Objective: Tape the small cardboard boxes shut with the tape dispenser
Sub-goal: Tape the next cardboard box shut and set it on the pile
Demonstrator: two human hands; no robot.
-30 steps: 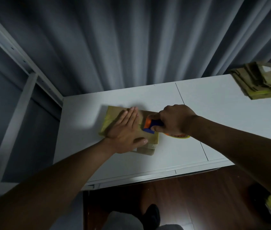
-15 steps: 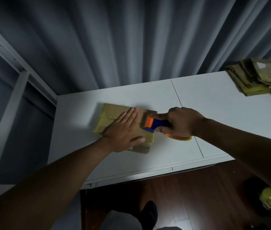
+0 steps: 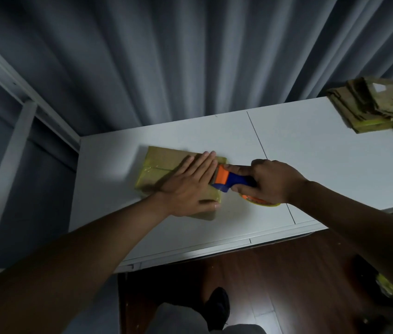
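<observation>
A small flat cardboard box (image 3: 159,165) lies on the white table (image 3: 311,153), with shiny tape along its top seam and left end. My left hand (image 3: 190,184) presses flat on the box top, fingers straight. My right hand (image 3: 272,180) grips the blue handle of the orange and blue tape dispenser (image 3: 229,179), whose orange head sits at the box's right end. The tape roll peeks out below my right hand.
A stack of flattened cardboard boxes (image 3: 378,104) rests at the table's far right corner. Grey curtains hang behind the table. A white metal frame (image 3: 22,116) stands at the left. Dark wood floor and my shoe (image 3: 217,307) lie below the table's front edge.
The tape dispenser and my right hand have slid to the right, off toward the box's right end. My left hand stays pressed on the box.
</observation>
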